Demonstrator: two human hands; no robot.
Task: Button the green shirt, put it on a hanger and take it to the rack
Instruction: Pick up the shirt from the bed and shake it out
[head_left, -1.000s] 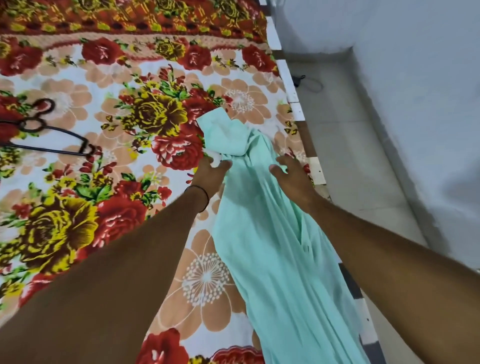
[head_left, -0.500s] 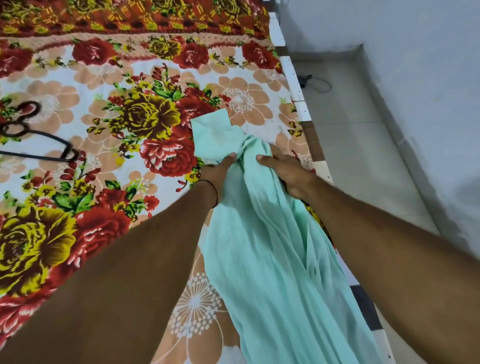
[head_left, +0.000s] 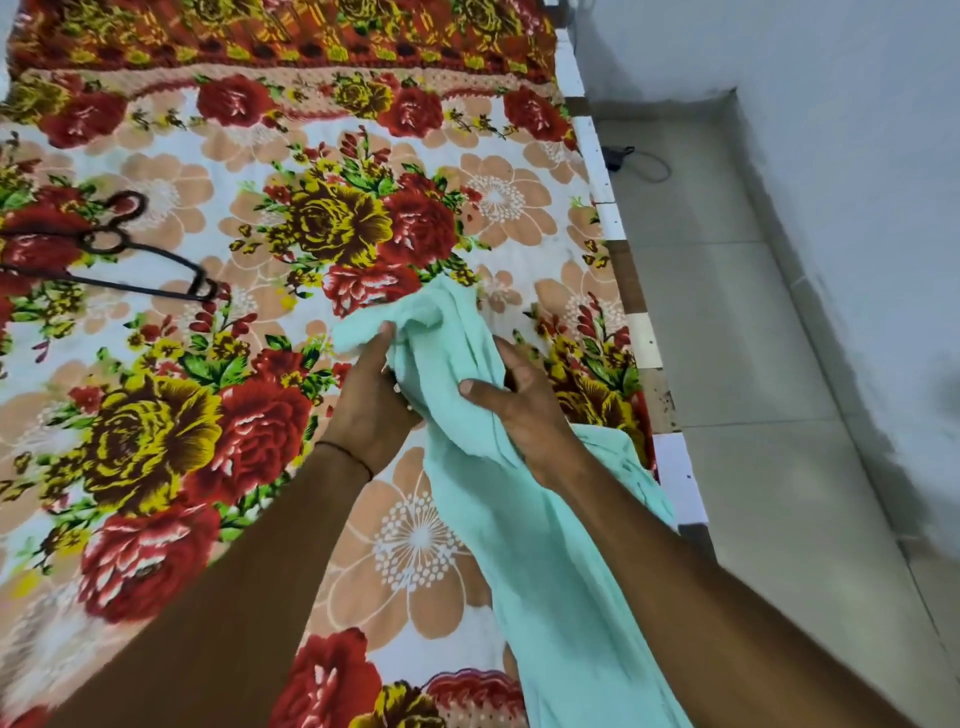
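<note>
The pale green shirt (head_left: 540, 545) lies bunched in a long strip along the right side of the bed, its top end crumpled between my hands. My left hand (head_left: 366, 405) grips a fold of the shirt near its top edge. My right hand (head_left: 519, 410) clasps the fabric just to the right, thumb on top. A black hanger (head_left: 119, 265) lies flat on the bedsheet at the far left, well apart from both hands. No buttons show in the folds.
The bed is covered by a floral sheet (head_left: 218, 415) in red, yellow and peach. Its right edge (head_left: 644, 338) drops to a grey tiled floor (head_left: 753, 389) beside a white wall. A black cable (head_left: 636, 161) lies on the floor.
Both hands have drawn back toward me and closed on the shirt's top end, gathering it into a bunch. The flat corner that lay spread on the sheet is now crumpled.
</note>
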